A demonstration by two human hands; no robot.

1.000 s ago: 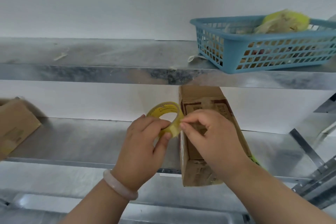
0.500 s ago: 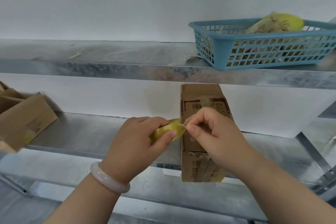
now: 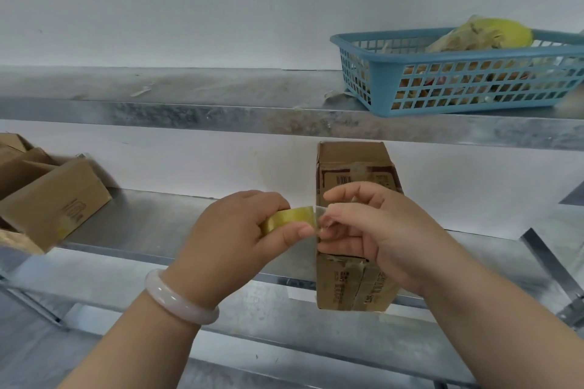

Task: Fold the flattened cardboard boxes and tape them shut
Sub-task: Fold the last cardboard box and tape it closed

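Peeling tape: left hand [image 3: 234, 232] fingers curl round the tape roll [image 3: 289, 218], right hand [image 3: 379, 230] pinches its loose end, box [image 3: 354, 164] just behind. Next prob. needs a longer strip pulled out.

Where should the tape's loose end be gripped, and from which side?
Pinch the short peeled tab from the right, thumb and forefinger on its flat faces, as the right hand does. The left hand holds the tape roll with the tab sticking out rightward, so that side is likely easiest.
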